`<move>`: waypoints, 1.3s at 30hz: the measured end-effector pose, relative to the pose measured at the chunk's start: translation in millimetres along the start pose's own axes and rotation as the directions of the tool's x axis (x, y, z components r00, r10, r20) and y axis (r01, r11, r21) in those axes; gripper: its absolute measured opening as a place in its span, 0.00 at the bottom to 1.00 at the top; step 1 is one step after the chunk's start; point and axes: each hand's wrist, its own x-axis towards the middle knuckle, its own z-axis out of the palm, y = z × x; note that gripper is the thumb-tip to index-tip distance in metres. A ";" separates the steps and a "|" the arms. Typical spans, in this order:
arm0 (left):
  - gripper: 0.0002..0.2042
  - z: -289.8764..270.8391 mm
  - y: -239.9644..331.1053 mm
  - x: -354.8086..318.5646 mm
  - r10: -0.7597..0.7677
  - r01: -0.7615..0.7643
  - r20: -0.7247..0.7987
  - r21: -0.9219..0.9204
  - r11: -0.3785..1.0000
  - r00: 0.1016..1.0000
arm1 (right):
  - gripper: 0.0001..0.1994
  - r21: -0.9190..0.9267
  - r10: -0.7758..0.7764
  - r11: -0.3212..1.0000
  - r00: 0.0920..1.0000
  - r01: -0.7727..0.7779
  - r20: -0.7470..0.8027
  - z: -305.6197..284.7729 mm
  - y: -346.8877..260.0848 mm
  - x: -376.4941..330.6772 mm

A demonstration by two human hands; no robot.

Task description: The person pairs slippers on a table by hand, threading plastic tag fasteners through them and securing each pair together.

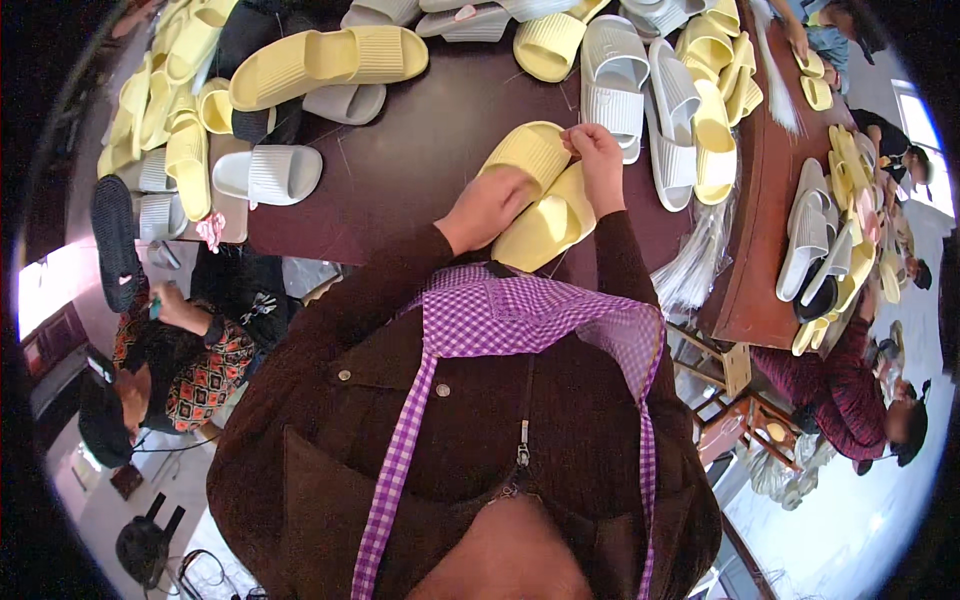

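While both hands work at table centre, left hand point(487, 205) presses flat, fingers together, on paired yellow slide sandals point(540, 195); right hand point(600, 160) pinches the upper sandal's edge. Grey slides point(615, 85) lie at one o'clock on the dark table point(400, 170).

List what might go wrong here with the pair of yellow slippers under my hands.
1. The yellow slipper pair lies near the table's front edge; a push from the left hand might slide it off.
2. The right hand pinches only one end, so the pair may come apart.
3. The clear plastic bags hang over the edge nearby and might be knocked down.
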 end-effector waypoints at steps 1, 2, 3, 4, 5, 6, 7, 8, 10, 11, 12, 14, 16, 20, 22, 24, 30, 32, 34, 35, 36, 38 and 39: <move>0.11 -0.1 2.1 6.3 -0.049 0.043 -0.111 -0.052 0.998 0.993 | 0.04 0.042 -0.002 0.999 1.000 0.001 0.021 0.7 -1.2 -3.6; 0.11 -0.9 2.9 14.4 -0.103 0.081 -0.223 -0.105 0.991 0.969 | 0.04 0.084 -0.008 0.996 0.999 0.004 0.046 3.3 -6.7 -5.4; 0.11 -1.3 1.9 23.9 -0.102 0.080 -0.225 -0.105 0.991 0.969 | 0.04 0.083 -0.009 0.997 0.999 0.005 0.046 6.9 -11.5 -8.4; 0.11 -1.4 -0.5 35.6 -0.236 0.181 -0.134 -0.330 0.926 0.962 | 0.03 0.116 -0.033 0.993 0.997 0.025 0.065 11.7 -15.8 -12.8; 0.10 -1.5 -2.0 46.5 -0.344 0.284 -0.017 -0.527 0.801 0.939 | 0.03 0.150 -0.058 0.988 0.995 0.044 0.086 16.5 -23.0 -17.8; 0.10 -2.6 -2.8 53.1 -0.417 0.381 0.121 -0.682 0.624 0.901 | 0.03 0.183 -0.083 0.981 0.991 0.063 0.106 18.3 -28.3 -20.5; 0.10 -5.5 -1.9 57.5 -0.414 0.379 0.122 -0.682 0.625 0.902 | 0.03 0.183 -0.085 0.981 0.991 0.066 0.102 17.3 -31.5 -21.5; 0.10 -8.9 -1.1 61.2 -0.386 0.366 0.107 -0.615 0.699 0.916 | 0.03 0.210 -0.089 0.975 0.992 0.068 0.093 16.3 -34.2 -22.1; 0.10 -14.0 1.5 65.3 -0.326 0.327 0.085 -0.464 0.824 0.942 | 0.03 0.265 -0.094 0.962 0.993 0.071 0.074 14.6 -37.8 -24.0; 0.10 -14.8 2.6 65.7 -0.324 0.326 0.087 -0.463 0.824 0.942 | 0.03 0.265 -0.094 0.962 0.993 0.072 0.071 14.1 -38.7 -25.2; 0.10 -15.3 3.5 65.7 -0.307 0.314 0.086 -0.430 0.847 0.948 | 0.03 0.261 -0.098 0.962 0.993 0.077 0.071 13.8 -39.3 -26.3; 0.10 -17.3 5.3 64.8 -0.277 0.288 0.084 -0.360 0.887 0.957 | 0.03 0.252 -0.105 0.964 0.992 0.083 0.074 14.3 -40.9 -28.6; 0.10 -23.4 5.3 64.7 -0.303 0.322 0.107 -0.331 0.887 0.947 | 0.04 0.239 -0.112 0.966 0.992 0.095 0.059 19.3 -45.4 -31.1; 0.09 -35.0 8.6 60.7 -0.387 0.414 0.150 -0.381 0.827 0.910 | 0.05 0.214 -0.128 0.969 0.992 0.121 0.019 21.9 -57.0 -37.8; 0.08 -38.6 13.5 57.2 -0.441 0.445 0.159 -0.579 0.683 0.883 | 0.05 0.218 -0.135 0.967 0.991 0.133 -0.008 18.7 -62.2 -40.7; 0.07 -43.0 19.0 56.1 -0.444 0.444 0.180 -0.656 0.611 0.878 | 0.05 0.198 -0.126 0.973 0.992 0.121 0.014 20.3 -66.0 -44.5; 0.06 -49.6 32.7 54.9 -0.465 0.437 0.245 -0.822 0.366 0.851 | 0.05 0.143 -0.059 0.988 0.998 0.053 0.037 27.8 -77.0 -59.8; 0.06 -54.2 40.6 55.7 -0.472 0.441 0.249 -0.824 0.355 0.846 | 0.05 0.108 -0.076 0.992 0.997 0.073 0.022 29.7 -86.2 -66.1; 0.05 -58.3 47.5 56.3 -0.483 0.450 0.259 -0.828 0.334 0.836 | 0.05 0.036 -0.110 0.993 0.994 0.110 -0.008 30.8 -92.8 -70.5; 0.05 -58.9 49.7 55.8 -0.483 0.449 0.259 -0.829 0.334 0.837 | 0.05 0.036 -0.111 0.993 0.994 0.111 -0.008 30.4 -93.2 -71.8; 0.05 -59.4 51.5 55.4 -0.477 0.448 0.258 -0.826 0.342 0.840 | 0.05 0.013 -0.132 0.991 0.991 0.133 -0.017 29.6 -93.5 -72.8; 0.06 -60.3 53.8 55.1 -0.465 0.445 0.256 -0.821 0.358 0.847 | 0.05 -0.033 -0.176 0.984 0.984 0.175 -0.035 27.7 -94.1 -73.7; 0.06 -61.0 54.3 55.1 -0.465 0.444 0.256 -0.821 0.359 0.848 | 0.05 -0.033 -0.177 0.984 0.984 0.176 -0.035 26.8 -94.9 -73.7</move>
